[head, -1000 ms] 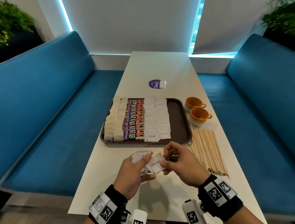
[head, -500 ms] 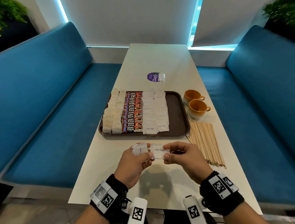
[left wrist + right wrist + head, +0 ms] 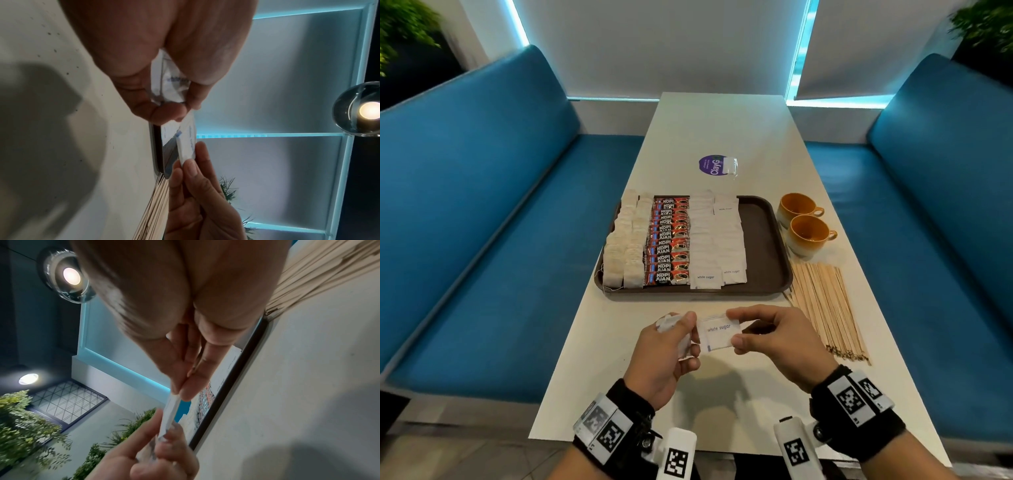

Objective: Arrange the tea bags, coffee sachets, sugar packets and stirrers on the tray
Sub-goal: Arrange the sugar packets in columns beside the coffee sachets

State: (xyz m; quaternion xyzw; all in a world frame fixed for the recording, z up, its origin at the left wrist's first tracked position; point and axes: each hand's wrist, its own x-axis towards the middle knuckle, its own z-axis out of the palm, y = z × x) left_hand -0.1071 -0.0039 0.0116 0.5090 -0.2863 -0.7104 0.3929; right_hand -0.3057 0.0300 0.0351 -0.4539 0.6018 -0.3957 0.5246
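Note:
A brown tray (image 3: 763,240) on the white table holds rows of tea bags (image 3: 625,246), coffee sachets (image 3: 669,240) and white sugar packets (image 3: 717,240). In front of the tray my left hand (image 3: 671,337) grips a small bunch of sugar packets (image 3: 174,86). My right hand (image 3: 736,329) pinches the right end of one flat sugar packet (image 3: 717,334) between thumb and forefinger; its left end touches my left thumb. The same packet (image 3: 169,415) shows edge-on in the right wrist view. Wooden stirrers (image 3: 822,305) lie in a loose pile on the table right of the tray.
Two orange cups (image 3: 804,222) stand right of the tray, beyond the stirrers. A purple round sticker (image 3: 712,165) with a small clear packet lies farther up the table. Blue benches (image 3: 482,212) flank the table on both sides.
The right hand has drawn one sugar packet out from the left hand's bunch and turned it flat, its label facing up. Both hands sit a little lower in view.

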